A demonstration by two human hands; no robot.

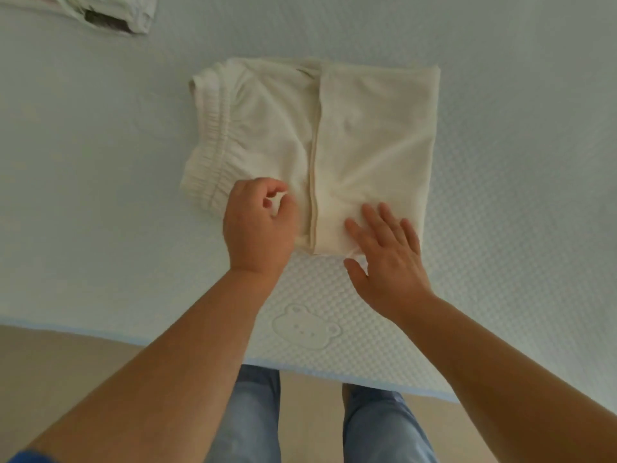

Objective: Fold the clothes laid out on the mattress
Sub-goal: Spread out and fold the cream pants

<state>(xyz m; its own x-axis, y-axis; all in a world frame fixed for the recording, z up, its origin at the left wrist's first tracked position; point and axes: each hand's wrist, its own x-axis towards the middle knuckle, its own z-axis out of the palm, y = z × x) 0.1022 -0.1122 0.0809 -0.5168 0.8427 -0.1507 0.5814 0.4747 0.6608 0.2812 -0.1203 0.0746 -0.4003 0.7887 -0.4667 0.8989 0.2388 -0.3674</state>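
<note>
Both hands sit at the cream trousers' [310, 145] near edge: left hand [258, 225] curled, seemingly empty, by the waistband; right hand [387, 248] flat, fingers spread.

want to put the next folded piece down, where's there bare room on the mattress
Bare mattress lies right of the cream pants, and a wide stretch lies to their left, below the folded garment at the far left corner. The near strip around the bear emblem is crowded by the left hand and right hand.
</note>
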